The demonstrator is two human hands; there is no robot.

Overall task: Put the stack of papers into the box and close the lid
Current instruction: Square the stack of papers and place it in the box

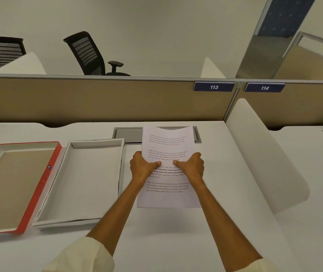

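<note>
A stack of printed white papers (167, 197) is held upright above the white desk, its lower edge lifted off the surface with a shadow beneath. My left hand (144, 166) grips its left edge and my right hand (191, 165) grips its right edge, thumbs on the front page. Left of the papers lies the open white box (78, 219), empty inside. Further left, the red-edged lid (38, 191) lies upside down on the desk, touching the box's side.
A grey cable hatch (129, 133) is set into the desk behind the papers. A tan partition (97, 99) closes the back of the desk. A curved white divider (264, 154) stands to the right. Two black office chairs (90, 54) are beyond the partition.
</note>
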